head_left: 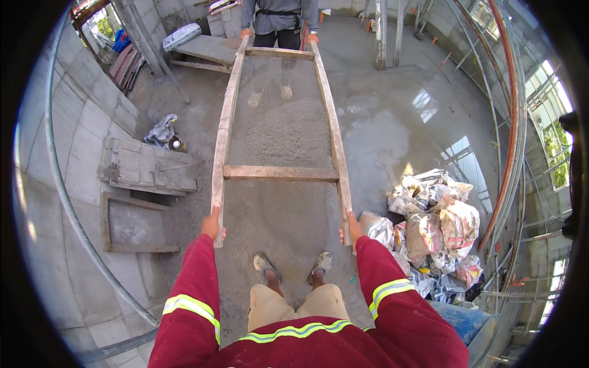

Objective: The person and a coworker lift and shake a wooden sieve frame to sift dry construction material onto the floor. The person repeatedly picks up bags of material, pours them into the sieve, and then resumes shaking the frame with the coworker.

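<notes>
A long wooden-framed sand sieve stretches away from me, with two long side rails and two crossbars. My left hand is closed around the near end of its left rail. The near end of the right rail is gripped by my right hand. A co-worker stands at the far end, one hand on each rail. Grey sand shows between the crossbars; whether it lies on the mesh or on the floor beneath is hard to tell. The co-worker's shoes appear faintly within the frame.
Several filled sacks are heaped at my right, near a blue drum. To the left are a low wooden frame, grey boards and a crumpled bag. Metal props stand at the back right, by wet floor.
</notes>
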`<act>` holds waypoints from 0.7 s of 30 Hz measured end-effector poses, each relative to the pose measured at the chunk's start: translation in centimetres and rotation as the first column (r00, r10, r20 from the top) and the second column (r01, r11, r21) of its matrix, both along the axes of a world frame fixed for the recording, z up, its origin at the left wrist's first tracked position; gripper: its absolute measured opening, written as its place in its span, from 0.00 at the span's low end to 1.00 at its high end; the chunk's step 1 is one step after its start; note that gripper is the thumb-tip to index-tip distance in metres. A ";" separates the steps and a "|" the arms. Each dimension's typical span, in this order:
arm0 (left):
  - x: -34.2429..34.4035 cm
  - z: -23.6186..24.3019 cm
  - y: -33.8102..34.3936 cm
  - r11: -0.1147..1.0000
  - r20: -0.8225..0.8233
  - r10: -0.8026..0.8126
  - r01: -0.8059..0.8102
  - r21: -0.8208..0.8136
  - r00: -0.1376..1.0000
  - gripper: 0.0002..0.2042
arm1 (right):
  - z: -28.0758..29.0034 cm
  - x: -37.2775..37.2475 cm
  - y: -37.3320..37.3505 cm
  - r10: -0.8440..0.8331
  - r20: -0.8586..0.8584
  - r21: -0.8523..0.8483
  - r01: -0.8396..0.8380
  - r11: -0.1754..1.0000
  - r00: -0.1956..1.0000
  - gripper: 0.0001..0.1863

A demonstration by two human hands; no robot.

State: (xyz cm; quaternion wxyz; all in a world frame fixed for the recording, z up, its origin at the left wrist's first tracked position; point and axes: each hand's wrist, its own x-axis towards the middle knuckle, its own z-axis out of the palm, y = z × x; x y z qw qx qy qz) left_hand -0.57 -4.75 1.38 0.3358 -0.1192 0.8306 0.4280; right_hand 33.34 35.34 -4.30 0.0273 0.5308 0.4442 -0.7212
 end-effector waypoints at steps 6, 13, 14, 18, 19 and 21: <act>-10.1 9.8 6.5 0.987 -0.041 -0.113 0.117 0.113 0.993 0.47 | 7.0 -9.3 8.0 0.041 -0.135 -0.021 -0.045 0.999 0.990 0.42; 10.4 -2.3 -6.7 1.000 -0.027 0.030 -0.030 0.004 0.999 0.43 | -4.7 10.1 -6.1 -0.054 0.031 -0.074 0.056 0.996 0.998 0.44; 13.3 -3.0 -8.8 0.999 -0.040 0.035 -0.034 0.013 0.999 0.42 | -5.4 12.8 -7.9 -0.059 0.052 -0.074 0.062 0.995 0.997 0.43; 16.6 -4.5 -11.0 0.997 -0.067 0.071 -0.068 0.044 0.995 0.42 | -5.4 16.7 -10.5 -0.057 0.067 -0.053 0.060 0.997 0.996 0.42; 15.8 -4.0 -9.9 0.997 -0.079 0.060 -0.056 0.048 0.995 0.43 | -5.1 15.5 -9.9 -0.063 0.070 -0.041 0.066 0.997 0.996 0.42; 10.7 -3.1 -6.5 0.999 -0.039 0.026 -0.024 0.027 0.999 0.44 | -4.1 10.3 -6.7 -0.049 0.061 -0.022 0.050 0.999 0.997 0.42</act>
